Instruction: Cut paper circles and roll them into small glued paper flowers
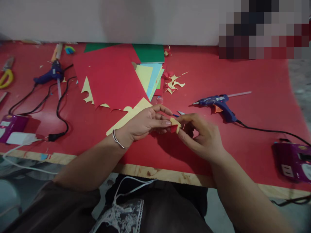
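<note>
Between my two hands, above the red tabletop, is a small red and yellow paper piece (174, 125) with curved edges. My left hand (150, 121) pinches its left side between thumb and fingers. On its right side, the thumb and fingers of my right hand (200, 136) grip the yellow edge. Just beyond the fingers, a blue-handled tool with a pale tip (179, 114) lies partly hidden. A strip of yellow paper (132, 118) lies beneath my left hand and wrist.
Coloured sheets, topped by a red sheet (111, 77), lie ahead beside paper scraps (173, 84). A blue glue gun (218, 103) rests at right, another glue gun (54, 72) at left. Purple power boxes (293, 161) and cords flank me. Yellow-handled scissors (6, 77) lie far left.
</note>
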Motion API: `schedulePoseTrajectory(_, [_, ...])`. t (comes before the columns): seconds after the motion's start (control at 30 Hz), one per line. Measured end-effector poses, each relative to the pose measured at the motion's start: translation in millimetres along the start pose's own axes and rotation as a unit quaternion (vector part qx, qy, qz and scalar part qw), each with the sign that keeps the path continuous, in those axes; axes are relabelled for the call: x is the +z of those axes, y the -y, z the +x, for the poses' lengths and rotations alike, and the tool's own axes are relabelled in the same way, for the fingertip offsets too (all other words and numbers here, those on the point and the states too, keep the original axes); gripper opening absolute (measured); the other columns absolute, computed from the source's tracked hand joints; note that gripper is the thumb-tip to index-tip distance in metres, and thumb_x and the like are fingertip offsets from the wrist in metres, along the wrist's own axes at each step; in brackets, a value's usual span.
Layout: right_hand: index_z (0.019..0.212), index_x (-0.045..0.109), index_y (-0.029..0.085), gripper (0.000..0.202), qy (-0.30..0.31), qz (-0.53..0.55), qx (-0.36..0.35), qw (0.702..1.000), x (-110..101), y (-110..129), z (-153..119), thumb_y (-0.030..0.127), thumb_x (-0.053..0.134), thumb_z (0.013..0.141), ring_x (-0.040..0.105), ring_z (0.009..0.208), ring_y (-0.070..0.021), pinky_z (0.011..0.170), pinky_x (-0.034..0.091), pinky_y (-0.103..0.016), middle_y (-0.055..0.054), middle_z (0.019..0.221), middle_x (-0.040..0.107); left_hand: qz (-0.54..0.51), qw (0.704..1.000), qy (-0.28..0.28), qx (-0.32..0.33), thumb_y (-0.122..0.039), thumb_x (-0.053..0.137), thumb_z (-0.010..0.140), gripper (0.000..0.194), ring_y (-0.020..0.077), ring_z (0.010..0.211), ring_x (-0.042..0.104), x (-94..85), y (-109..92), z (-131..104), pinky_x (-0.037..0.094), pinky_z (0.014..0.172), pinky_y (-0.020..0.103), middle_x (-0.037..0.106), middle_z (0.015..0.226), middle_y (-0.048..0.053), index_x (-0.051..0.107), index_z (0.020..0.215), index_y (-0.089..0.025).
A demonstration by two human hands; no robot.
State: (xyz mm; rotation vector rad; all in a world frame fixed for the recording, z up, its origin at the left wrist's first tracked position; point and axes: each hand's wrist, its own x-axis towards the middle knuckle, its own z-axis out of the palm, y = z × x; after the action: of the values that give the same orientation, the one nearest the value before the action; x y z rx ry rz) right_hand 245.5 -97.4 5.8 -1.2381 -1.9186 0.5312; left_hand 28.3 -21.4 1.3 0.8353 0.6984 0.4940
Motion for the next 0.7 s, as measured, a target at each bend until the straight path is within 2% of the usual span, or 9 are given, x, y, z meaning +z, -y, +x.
schedulePoseTrajectory(0.43, [0.107, 0.065, 0.022, 0.010, 0.019, -0.003, -0.029, 0.999, -2.0, 0.7, 0.1, 0.020, 0.065, 0.097, 0.061, 0.058, -0.0096, 0.057, 0.049, -0.024, 0.000, 0.085, 0.072, -0.020, 0.999, 0.044, -0.022, -0.020, 0.095, 0.076, 0.044, 0.0113, 0.068, 0.072, -2.7, -2.6, 1.1, 0.055, 0.069, 0.023, 0.077, 0.077, 0.001, 0.064, 0.106, -0.014])
schedulePoseTrajectory(0.7, [0.107, 0.065, 0.022, 0.011, 0.005, 0.036, -0.009, 0.999, -3.1, 4.5, 1.4, 0.020, 0.067, 0.096, 0.060, 0.056, -0.0087, 0.053, 0.047, -0.022, 0.001, 0.082, 0.071, -0.022, 0.999, 0.037, 0.012, -0.025, 0.098, 0.075, 0.039, 0.0075, 0.064, 0.068, -0.9, 4.9, 5.9, 0.052, 0.066, 0.019, 0.075, 0.076, 0.000, 0.070, 0.101, -0.013])
